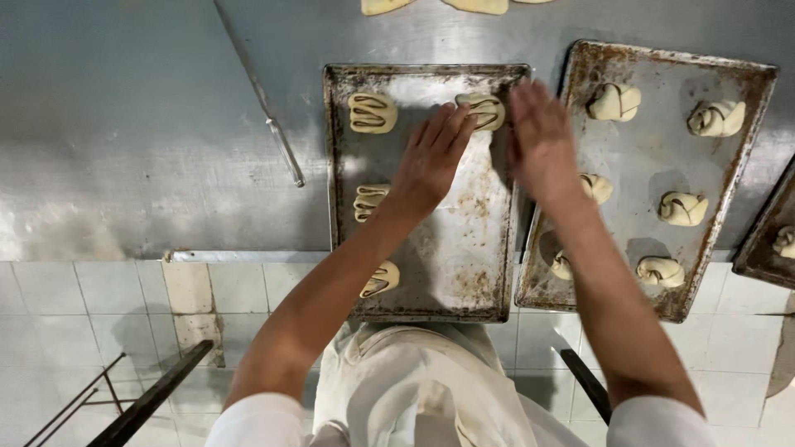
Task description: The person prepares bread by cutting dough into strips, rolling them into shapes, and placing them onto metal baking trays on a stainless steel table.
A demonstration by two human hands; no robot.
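A worn metal baking tray point(464, 273) lies in front of me on a steel table, with several shaped dough pieces streaked with dark filling. My left hand point(431, 157) and my right hand point(540, 136) flank one dough piece point(483, 109) at the tray's far right corner. Both hands have flat, extended fingers touching or almost touching that piece from either side. Other pieces sit at the far left point(372, 112), the left middle point(369, 201) and the near left point(381, 279) of the tray.
A second tray point(745, 132) to the right holds several knotted dough pieces. A third tray's corner point(774, 248) shows at the far right edge. More dough point(480, 5) lies at the table's far side. A thin metal rod point(277, 136) rests on the steel table point(124, 124). Tiled floor below.
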